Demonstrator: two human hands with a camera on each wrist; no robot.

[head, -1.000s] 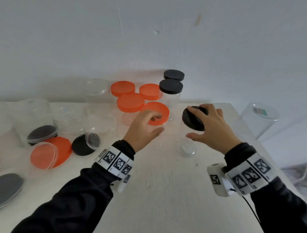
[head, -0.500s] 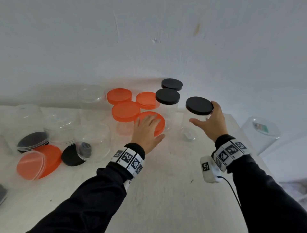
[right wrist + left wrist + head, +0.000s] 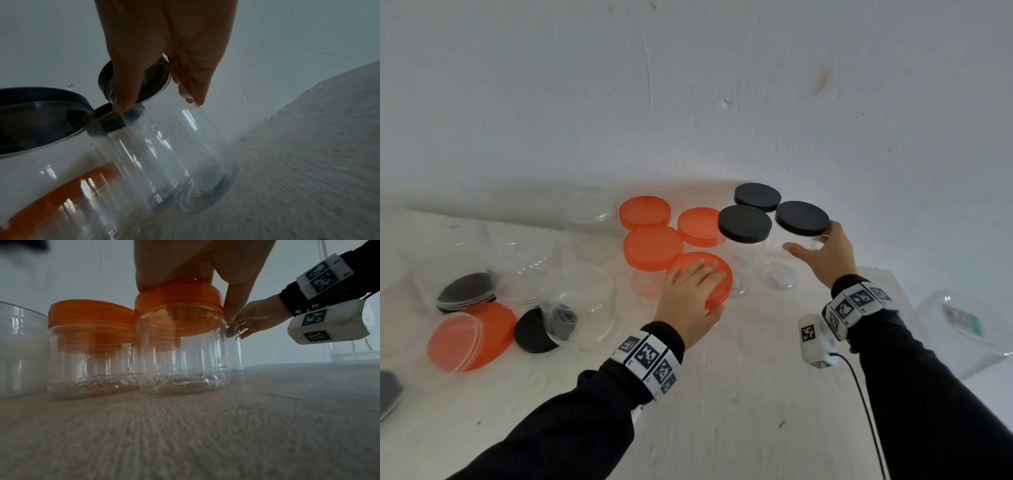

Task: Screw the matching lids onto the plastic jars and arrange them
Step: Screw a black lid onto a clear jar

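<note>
At the desk's [image 3: 722,394] left edge, loose orange lids [image 3: 472,337] and black lids [image 3: 465,291] lie among open clear jars [image 3: 582,305], one lying on its side over a black lid.

The left hand [image 3: 690,301] rests palm-down on the orange lid [image 3: 717,277] of the nearest orange-lidded jar [image 3: 183,356]. Its grip is spread flat across the lid top, thumb down the lid's near edge. This jar stands upright on the desk, touching a second orange-lidded jar [image 3: 90,350] on its left. Two more orange-lidded jars [image 3: 645,210] stand behind.

Right of these stand two black-lidded jars [image 3: 744,224], one behind the other.

The right hand [image 3: 825,253] holds a tall clear jar [image 3: 170,151] just below its black lid [image 3: 802,218]. The grip is curled around the jar's upper wall, thumb on the near side, fingers [image 3: 191,91] on the far side. This jar stands beside the front black-lidded jar; contact between them cannot be determined.
</note>
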